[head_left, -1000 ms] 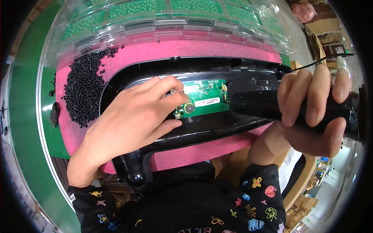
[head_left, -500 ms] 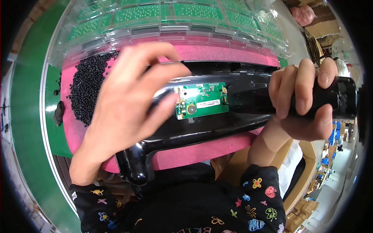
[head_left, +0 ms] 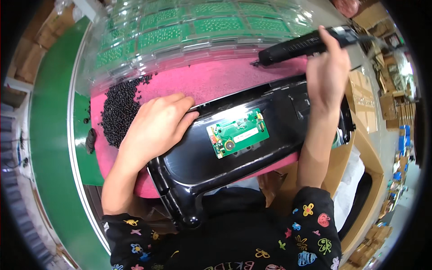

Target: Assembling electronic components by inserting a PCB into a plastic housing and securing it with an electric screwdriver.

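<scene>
A glossy black plastic housing lies aslant in front of me, a short limb jutting toward my body at its near left. On its face sits a green circuit board with a white label strip and a small round component. My left hand grips the housing's far left edge, fingers together and curled over it. In my right hand, above the housing's right end, is a black electric screwdriver. Its bit points left, over the pink mat and apart from the board; the index finger stretches along the handle.
A heap of small black screws lies at the left of the pink mat. Clear plastic trays of green boards are stacked at the back. A dark lump lies left of the mat. An open cardboard box stands at the right.
My right hand has left the housing's right side and now holds the electric screwdriver farther back. My left hand, blurred above the housing before, has settled on its edge. The housing appears tilted differently.
</scene>
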Tool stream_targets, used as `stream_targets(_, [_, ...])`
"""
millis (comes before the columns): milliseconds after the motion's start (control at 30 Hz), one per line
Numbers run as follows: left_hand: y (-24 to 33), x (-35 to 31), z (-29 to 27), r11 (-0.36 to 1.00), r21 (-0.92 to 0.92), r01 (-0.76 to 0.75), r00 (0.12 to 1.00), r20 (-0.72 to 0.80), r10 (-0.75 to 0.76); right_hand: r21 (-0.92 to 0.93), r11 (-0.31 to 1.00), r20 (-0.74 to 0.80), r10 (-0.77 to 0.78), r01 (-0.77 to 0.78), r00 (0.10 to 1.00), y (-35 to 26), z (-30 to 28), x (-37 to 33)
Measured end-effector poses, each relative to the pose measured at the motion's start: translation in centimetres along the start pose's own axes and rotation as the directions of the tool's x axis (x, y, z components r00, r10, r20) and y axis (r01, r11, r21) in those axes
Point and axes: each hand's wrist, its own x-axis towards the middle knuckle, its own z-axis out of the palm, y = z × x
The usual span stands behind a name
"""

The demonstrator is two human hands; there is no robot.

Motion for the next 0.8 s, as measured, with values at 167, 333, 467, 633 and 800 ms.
stream_targets(167, [1.3, -0.1, -0.2, 0.999, -0.033, 0.022, 0.999, -0.031, -0.023, -0.491, 0.833, -0.236, -0.41, 0.257, 0.881, -1.1, 1.5, -1.6])
stream_targets(333, [5.3, -1.4, -2.5, 0.991, -0.11, -0.08, 0.965, -0.259, 0.049, -0.61, 0.135, 0.344, -0.843, 0.781, 0.414, -6.8, -1.9, -1.6])
stream_targets(467, [4.5, -8.4, -7.0, 0.987, 0.145, -0.073, 0.876, -0.463, 0.133, -0.641, -0.015, 0.399, -0.861, 0.767, 0.316, -13.7, -7.9, -0.8])
stream_targets(633, [-1.5, -15.4, -6.1, 0.879, -0.391, 0.274, 0.288, -0.838, -0.462, -0.949, -0.218, 0.313, -0.745, 0.229, 0.589, -19.8, -29.5, -3.6])
stream_targets(800, [-2.1, -19.7, -5.9, 0.574, -0.738, -0.355, 0.073, -0.634, -0.77, -0.723, -0.242, -0.525, -0.416, -0.647, 0.742, -21.4, -47.8, -13.2])
